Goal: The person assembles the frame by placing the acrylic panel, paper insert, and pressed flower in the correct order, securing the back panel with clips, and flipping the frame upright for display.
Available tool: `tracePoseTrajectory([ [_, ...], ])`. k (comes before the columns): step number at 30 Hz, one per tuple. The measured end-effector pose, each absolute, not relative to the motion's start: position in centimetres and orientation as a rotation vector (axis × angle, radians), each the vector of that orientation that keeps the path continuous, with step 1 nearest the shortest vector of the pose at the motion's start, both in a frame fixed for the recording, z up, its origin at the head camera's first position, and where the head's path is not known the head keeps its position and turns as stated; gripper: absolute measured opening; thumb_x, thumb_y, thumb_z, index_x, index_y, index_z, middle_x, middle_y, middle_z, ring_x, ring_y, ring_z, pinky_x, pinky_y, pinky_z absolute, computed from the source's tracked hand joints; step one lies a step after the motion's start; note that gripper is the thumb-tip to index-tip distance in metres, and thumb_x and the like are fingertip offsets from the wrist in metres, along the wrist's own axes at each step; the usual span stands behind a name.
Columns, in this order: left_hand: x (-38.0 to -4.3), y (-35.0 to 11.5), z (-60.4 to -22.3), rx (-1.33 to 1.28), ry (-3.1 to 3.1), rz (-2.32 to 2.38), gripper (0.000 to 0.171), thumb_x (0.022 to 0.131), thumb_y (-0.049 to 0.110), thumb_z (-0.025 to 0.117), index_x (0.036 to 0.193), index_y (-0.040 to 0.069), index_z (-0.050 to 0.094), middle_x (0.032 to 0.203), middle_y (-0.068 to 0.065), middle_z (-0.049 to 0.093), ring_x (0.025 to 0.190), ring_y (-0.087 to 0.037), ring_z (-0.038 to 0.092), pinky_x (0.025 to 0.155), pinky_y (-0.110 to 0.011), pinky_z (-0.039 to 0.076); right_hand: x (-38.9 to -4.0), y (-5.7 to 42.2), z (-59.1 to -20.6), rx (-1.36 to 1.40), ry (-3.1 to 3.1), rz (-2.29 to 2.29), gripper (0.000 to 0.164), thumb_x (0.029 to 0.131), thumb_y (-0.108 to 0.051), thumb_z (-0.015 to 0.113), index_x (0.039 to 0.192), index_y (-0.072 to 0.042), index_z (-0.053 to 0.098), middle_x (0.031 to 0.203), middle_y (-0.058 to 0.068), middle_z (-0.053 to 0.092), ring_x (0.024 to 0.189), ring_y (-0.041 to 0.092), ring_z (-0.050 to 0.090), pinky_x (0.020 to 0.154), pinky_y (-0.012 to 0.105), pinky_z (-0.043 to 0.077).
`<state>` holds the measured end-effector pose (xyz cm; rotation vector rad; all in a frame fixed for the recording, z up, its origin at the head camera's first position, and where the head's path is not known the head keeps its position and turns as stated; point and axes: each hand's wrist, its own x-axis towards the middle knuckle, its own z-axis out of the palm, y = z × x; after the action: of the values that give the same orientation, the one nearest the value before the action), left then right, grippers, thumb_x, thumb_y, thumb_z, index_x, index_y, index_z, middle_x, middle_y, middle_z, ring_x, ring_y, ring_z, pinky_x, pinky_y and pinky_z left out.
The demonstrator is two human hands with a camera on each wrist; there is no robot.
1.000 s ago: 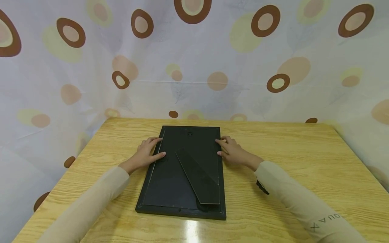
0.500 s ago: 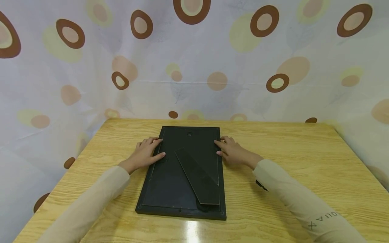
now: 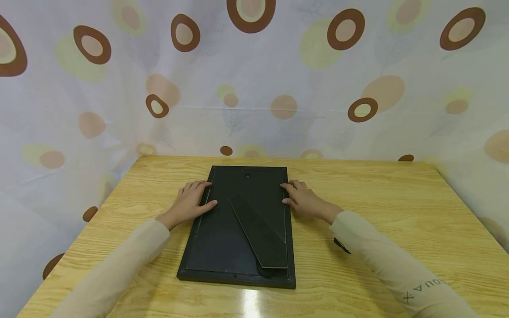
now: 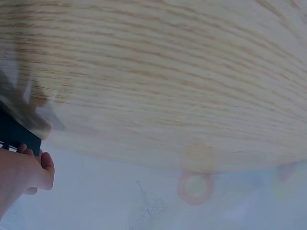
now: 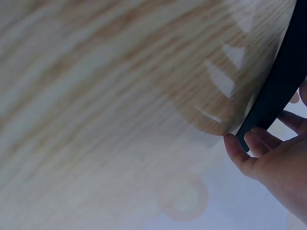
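A black picture frame (image 3: 226, 238) lies back side up on the wooden table, its stand leg (image 3: 262, 238) slanting across the backing toward the near right corner. My left hand (image 3: 190, 201) holds its left edge toward the far end, the thumb laid over the backing and the fingers along the side. On the opposite edge my right hand (image 3: 305, 198) grips at about the same height, thumb and forefinger on the border. In the right wrist view, the fingers (image 5: 235, 148) bend around the dark side of the frame. The left wrist view shows only part of the left hand (image 4: 24, 175).
The light wooden table (image 3: 389, 207) runs out to both sides of the frame. A pale curtain (image 3: 254, 128) printed with brown and yellow ovals hangs behind the far edge and along both sides.
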<state>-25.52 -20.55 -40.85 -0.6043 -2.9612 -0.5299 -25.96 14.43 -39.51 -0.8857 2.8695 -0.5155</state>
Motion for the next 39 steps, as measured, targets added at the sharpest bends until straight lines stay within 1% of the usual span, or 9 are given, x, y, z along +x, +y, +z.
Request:
tracePoseTrajectory([
  [4,-25.51,-20.64,-41.14,-0.593,-2.942,-0.575,0.064,0.087,0.045,0.056,0.136,0.007,0.04,0.14,-0.016,0.038,0.126,-0.037,0.031,0.099,-0.057,0.024,-26.03,14.42,-39.67,-0.889,2.877,-0.515,0.05,0.097,-0.024,0.045,0.138,0.002,0.034,0.136,0.029,0.033,0.124,0.047,0.032,0.091,0.06,0.036],
  [10,-25.29,-20.72,-41.13,-0.602,-2.952,-0.566,0.065,0.088,0.045,0.055,0.138,0.007,0.039,0.141,-0.017,0.036,0.127,-0.038,0.029,0.1,-0.057,0.022,-25.98,14.49,-39.71,-0.899,2.887,-0.504,0.048,0.096,-0.024,0.046,0.137,0.001,0.037,0.135,0.029,0.034,0.123,0.047,0.033,0.09,0.059,0.037],
  [17,-25.24,-20.72,-40.61,-0.648,-2.956,-0.392,0.063,0.089,0.048,0.051,0.138,0.009,0.04,0.141,-0.015,0.038,0.126,-0.037,0.032,0.1,-0.056,0.023,-25.89,14.62,-39.55,-0.919,2.893,-0.48,0.048,0.096,-0.023,0.046,0.136,0.001,0.038,0.134,0.028,0.036,0.123,0.047,0.034,0.09,0.059,0.037],
  [22,-25.3,-20.73,-40.47,-0.677,-2.943,-0.354,0.063,0.089,0.049,0.051,0.138,0.011,0.04,0.143,-0.011,0.035,0.126,-0.035,0.034,0.098,-0.056,0.026,-26.06,14.65,-39.71,-0.926,2.879,-0.499,0.048,0.096,-0.023,0.046,0.137,0.0,0.038,0.134,0.029,0.036,0.123,0.046,0.034,0.09,0.06,0.037],
  [26,-25.48,-20.8,-40.49,-0.688,-2.931,-0.318,0.063,0.088,0.05,0.051,0.138,0.012,0.041,0.143,-0.007,0.037,0.125,-0.034,0.036,0.096,-0.056,0.028,-26.18,14.64,-39.82,-0.926,2.875,-0.506,0.048,0.097,-0.024,0.045,0.137,0.0,0.037,0.134,0.029,0.035,0.121,0.045,0.035,0.089,0.058,0.037],
  [35,-25.66,-20.88,-40.53,-0.715,-2.898,-0.152,0.062,0.089,0.052,0.048,0.137,0.012,0.043,0.14,-0.007,0.041,0.125,-0.032,0.039,0.098,-0.056,0.029,-26.2,14.56,-39.86,-0.917,2.861,-0.539,0.048,0.097,-0.023,0.045,0.137,0.001,0.036,0.134,0.03,0.033,0.12,0.045,0.035,0.09,0.058,0.037],
  [39,-25.77,-20.86,-40.48,-0.742,-2.889,-0.095,0.062,0.09,0.052,0.047,0.137,0.012,0.043,0.14,-0.007,0.041,0.125,-0.031,0.038,0.097,-0.055,0.029,-26.28,14.63,-40.0,-0.918,2.859,-0.552,0.048,0.096,-0.022,0.045,0.137,0.002,0.036,0.134,0.031,0.033,0.12,0.046,0.034,0.092,0.057,0.036],
])
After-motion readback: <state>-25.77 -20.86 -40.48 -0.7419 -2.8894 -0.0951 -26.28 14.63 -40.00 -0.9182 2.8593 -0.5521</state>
